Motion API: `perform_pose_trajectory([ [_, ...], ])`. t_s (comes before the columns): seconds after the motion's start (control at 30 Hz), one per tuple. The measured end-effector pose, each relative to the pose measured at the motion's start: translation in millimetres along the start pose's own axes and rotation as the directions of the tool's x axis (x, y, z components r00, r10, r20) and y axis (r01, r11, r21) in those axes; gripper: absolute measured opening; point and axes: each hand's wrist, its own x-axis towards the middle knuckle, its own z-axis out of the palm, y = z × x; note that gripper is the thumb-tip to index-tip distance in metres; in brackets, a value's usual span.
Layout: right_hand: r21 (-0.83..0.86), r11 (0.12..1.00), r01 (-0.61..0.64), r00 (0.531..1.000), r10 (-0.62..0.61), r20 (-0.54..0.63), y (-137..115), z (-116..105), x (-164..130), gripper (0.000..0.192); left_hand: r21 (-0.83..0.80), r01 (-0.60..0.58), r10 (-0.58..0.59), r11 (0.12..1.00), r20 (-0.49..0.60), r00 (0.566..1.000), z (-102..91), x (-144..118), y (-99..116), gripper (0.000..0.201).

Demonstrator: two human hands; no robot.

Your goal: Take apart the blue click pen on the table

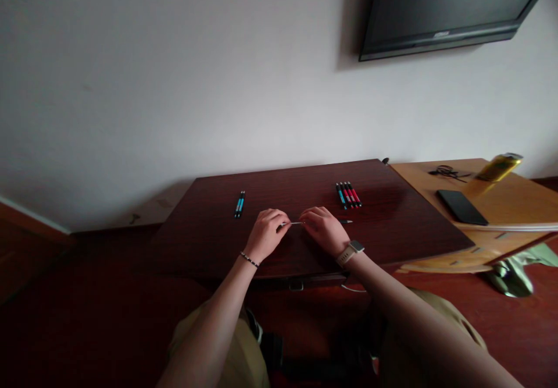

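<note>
Between both hands, low over the dark table: thin pen part pinched at either end, left hand and right hand each with grip pressed together on it; two pens far left, five pens right.

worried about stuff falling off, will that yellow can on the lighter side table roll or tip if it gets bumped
The yellow can seems tilted or on its side on the lighter table, so it would probably roll. It looks like thin metal, so likely light and easy to push. Whether it is full cannot be told.
</note>
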Motion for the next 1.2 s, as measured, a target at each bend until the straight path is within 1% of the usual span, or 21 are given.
perform_pose_trajectory([
  [0.17, 0.012, 1.000, 0.016, 1.000, -0.016, 0.007, -7.2, 6.3, 4.0, 0.013, 0.007, -0.009, 0.009, 1.000, 0.003, 1.000, 6.2, 2.0, 0.7, 0.007],
  [0.37, 0.025, 1.000, 0.004, 1.000, -0.004, -0.004, -4.2, 14.4, 7.2, 0.012, 0.015, -0.015, 0.015, 1.000, 0.009, 1.000, 10.8, 4.2, 0.8, 0.005],
  [0.63, 0.013, 1.000, 0.018, 1.000, -0.018, 0.014, -0.5, 7.8, 2.9, 0.011, 0.010, -0.023, 0.023, 1.000, 0.011, 1.000, 8.3, 3.2, 0.5, 0.004],
  [0.9, 0.005, 0.999, 0.034, 0.999, -0.034, -0.006, 15.6, 3.3, -3.9, 0.010, 0.003, -0.050, 0.050, 0.999, -0.016, 0.999, 5.0, 2.5, 0.3, 0.005],
  [1.03, 0.008, 0.999, 0.032, 0.999, -0.032, -0.002, 19.9, 0.6, -8.0, 0.009, 0.004, -0.075, 0.075, 0.997, -0.031, 0.997, 1.0, 1.4, 5.1, 0.010],
  [1.2, 0.004, 1.000, 0.028, 1.000, -0.028, 0.009, 21.0, -2.1, -10.9, 0.009, 0.007, -0.132, 0.132, 0.991, -0.013, 0.991, -4.0, -0.7, 15.2, 0.011],
])
